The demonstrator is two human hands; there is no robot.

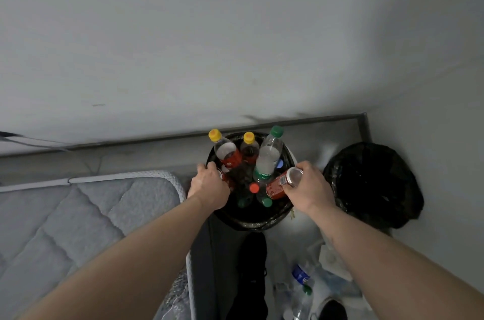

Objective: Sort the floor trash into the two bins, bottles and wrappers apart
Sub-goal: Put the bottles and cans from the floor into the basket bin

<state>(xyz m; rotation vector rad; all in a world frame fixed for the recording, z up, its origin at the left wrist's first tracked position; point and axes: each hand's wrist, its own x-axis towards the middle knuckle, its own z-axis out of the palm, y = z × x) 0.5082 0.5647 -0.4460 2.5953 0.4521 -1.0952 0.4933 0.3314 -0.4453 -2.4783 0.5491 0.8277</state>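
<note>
A round bin with a black liner stands by the wall, packed with upright plastic bottles: two with yellow caps, one with a green cap, and smaller ones below. My right hand grips a red can tilted over the bin's right side. At the bin's left edge, my left hand is closed on another red can, mostly hidden behind the fingers. A second bin with a black liner stands to the right and looks dark inside.
A grey quilted mattress fills the lower left, its corner close to the bottle bin. On the floor at the lower right lie clear bottles and pale wrappers. Walls close off the corner behind and to the right.
</note>
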